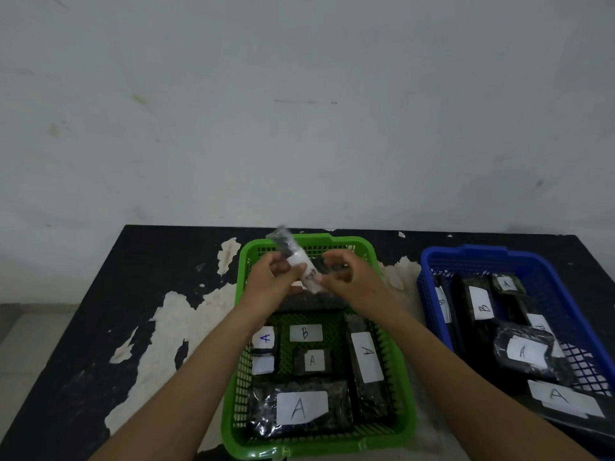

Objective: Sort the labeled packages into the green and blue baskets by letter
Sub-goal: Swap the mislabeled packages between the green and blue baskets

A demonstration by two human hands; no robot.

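Left hand grips a slim package above the green basket, right hand hold unclear; judged next: read its blurred label, then bin accordingly.

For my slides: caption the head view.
Left hand grips a labeled package above the green basket, right hand at its end.

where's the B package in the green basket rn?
Head view, centre of the green basket: the B package lies between the left A package and the long A package on its right.
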